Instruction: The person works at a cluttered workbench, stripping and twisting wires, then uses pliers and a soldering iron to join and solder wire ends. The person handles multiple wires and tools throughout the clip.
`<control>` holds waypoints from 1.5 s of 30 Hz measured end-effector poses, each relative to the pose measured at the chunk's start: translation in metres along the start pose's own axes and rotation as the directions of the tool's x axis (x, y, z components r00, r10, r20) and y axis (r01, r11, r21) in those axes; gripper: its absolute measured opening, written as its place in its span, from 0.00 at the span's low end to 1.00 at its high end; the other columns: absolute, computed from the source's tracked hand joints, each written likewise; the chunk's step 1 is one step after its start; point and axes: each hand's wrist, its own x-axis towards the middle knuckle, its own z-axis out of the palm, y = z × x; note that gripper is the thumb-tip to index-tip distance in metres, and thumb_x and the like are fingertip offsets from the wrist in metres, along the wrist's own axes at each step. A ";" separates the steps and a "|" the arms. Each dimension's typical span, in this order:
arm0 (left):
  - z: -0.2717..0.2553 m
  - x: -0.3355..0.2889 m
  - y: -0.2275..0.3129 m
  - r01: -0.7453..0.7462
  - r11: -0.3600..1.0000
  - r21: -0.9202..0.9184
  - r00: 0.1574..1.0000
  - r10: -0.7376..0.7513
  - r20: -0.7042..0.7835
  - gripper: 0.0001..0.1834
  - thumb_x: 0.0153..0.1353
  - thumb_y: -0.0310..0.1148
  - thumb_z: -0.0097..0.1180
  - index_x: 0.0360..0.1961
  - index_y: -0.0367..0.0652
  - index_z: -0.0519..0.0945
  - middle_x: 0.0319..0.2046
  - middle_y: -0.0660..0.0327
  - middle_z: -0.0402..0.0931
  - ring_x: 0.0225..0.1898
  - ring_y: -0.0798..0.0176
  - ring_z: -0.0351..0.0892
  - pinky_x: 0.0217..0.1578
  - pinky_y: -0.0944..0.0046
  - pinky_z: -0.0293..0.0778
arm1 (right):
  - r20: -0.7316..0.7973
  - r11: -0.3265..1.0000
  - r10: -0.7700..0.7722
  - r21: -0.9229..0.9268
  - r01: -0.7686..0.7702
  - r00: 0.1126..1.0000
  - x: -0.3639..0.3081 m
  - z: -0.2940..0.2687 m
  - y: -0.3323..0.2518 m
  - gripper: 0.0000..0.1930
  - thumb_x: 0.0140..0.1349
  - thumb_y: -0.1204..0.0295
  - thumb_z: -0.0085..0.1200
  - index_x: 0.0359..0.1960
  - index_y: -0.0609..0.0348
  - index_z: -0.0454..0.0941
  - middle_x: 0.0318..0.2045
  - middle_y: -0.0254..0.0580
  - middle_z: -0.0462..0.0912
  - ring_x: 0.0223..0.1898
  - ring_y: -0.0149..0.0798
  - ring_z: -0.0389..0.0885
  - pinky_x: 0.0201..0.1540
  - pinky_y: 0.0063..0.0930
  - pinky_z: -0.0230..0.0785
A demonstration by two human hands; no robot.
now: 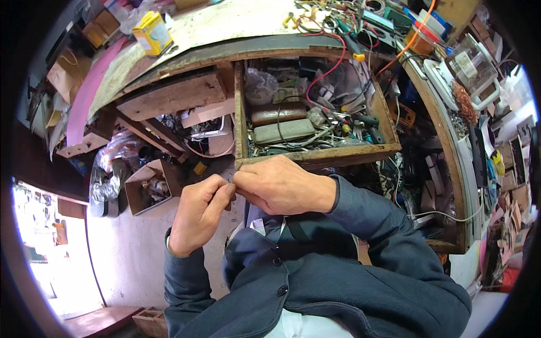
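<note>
My left hand (200, 213) and my right hand (285, 186) meet in front of my chest, with fingertips pinched close together. Whatever lies between the fingers is too small or too covered to make out. Both hands are closed. The right hand is just below the front edge of an open wooden drawer (327, 156). Inside that drawer lie a grey-green oblong case (283, 132), a brown case (278, 114), a crumpled clear plastic bag (261, 86) and many hand tools and loose parts.
On the bench (220, 25) above stand a yellow box (153, 34) and a heap of cables and tools. A cardboard box (150, 187) of parts sits on the left, near my left hand. To the right are a clear jug (472, 67) and a cluttered shelf.
</note>
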 end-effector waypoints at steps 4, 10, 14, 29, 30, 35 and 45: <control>-0.001 -0.003 0.004 0.145 0.985 -0.095 0.971 -0.124 0.205 0.16 0.77 0.33 0.51 0.34 0.31 0.78 0.23 0.60 0.78 0.28 0.70 0.76 0.31 0.66 0.73 | -0.042 0.997 -0.030 -0.072 0.027 0.999 -0.006 -0.006 -0.007 0.08 0.57 0.73 0.61 0.33 0.60 0.74 0.29 0.46 0.78 0.32 0.52 0.83 0.33 0.44 0.76; 0.012 -0.011 -0.003 0.092 0.973 -0.212 0.991 -0.068 0.115 0.17 0.78 0.34 0.48 0.30 0.37 0.77 0.19 0.71 0.67 0.20 0.78 0.59 0.22 0.71 0.55 | -0.114 0.996 -0.078 -0.059 0.071 0.990 -0.013 -0.003 -0.009 0.11 0.53 0.75 0.62 0.32 0.59 0.71 0.29 0.43 0.75 0.30 0.48 0.81 0.29 0.41 0.74; 0.019 -0.023 -0.001 0.218 0.849 -0.481 0.974 -0.157 0.163 0.17 0.75 0.34 0.52 0.28 0.36 0.77 0.19 0.67 0.69 0.19 0.77 0.59 0.21 0.70 0.55 | -0.051 0.995 -0.087 0.044 0.090 0.995 -0.017 -0.011 -0.018 0.10 0.55 0.72 0.62 0.29 0.58 0.71 0.26 0.44 0.76 0.29 0.50 0.80 0.29 0.42 0.73; 0.065 -0.047 0.002 0.020 0.280 -0.960 1.000 -0.005 0.019 0.21 0.75 0.34 0.45 0.21 0.44 0.66 0.06 0.70 0.54 0.05 0.74 0.45 0.07 0.67 0.44 | -0.128 0.876 -0.123 0.451 0.169 0.984 -0.019 -0.010 -0.036 0.11 0.55 0.74 0.60 0.26 0.60 0.67 0.22 0.45 0.72 0.24 0.55 0.76 0.27 0.44 0.70; 0.068 -0.048 0.004 -0.004 0.285 -0.958 1.000 0.018 0.002 0.20 0.75 0.34 0.45 0.21 0.44 0.66 0.06 0.70 0.54 0.05 0.74 0.45 0.07 0.67 0.44 | -0.138 0.887 -0.151 0.418 0.196 0.979 -0.022 -0.009 -0.037 0.13 0.52 0.74 0.62 0.26 0.59 0.66 0.22 0.42 0.71 0.23 0.52 0.75 0.26 0.42 0.69; 0.064 -0.056 0.011 0.125 0.230 -0.965 0.990 -0.100 0.104 0.23 0.73 0.34 0.46 0.16 0.43 0.65 0.06 0.69 0.54 0.05 0.71 0.50 0.09 0.64 0.47 | -0.112 0.902 -0.207 0.363 0.234 0.972 -0.029 -0.010 -0.040 0.15 0.49 0.73 0.64 0.26 0.55 0.65 0.22 0.37 0.70 0.22 0.47 0.74 0.25 0.39 0.68; 0.053 -0.054 0.012 0.003 0.127 -0.992 1.000 0.030 0.007 0.23 0.74 0.33 0.42 0.16 0.46 0.63 0.05 0.71 0.52 0.04 0.70 0.49 0.10 0.65 0.48 | 0.012 0.952 -0.257 0.173 0.251 0.966 -0.043 -0.018 -0.046 0.15 0.51 0.68 0.64 0.26 0.56 0.66 0.23 0.40 0.70 0.24 0.47 0.75 0.27 0.40 0.69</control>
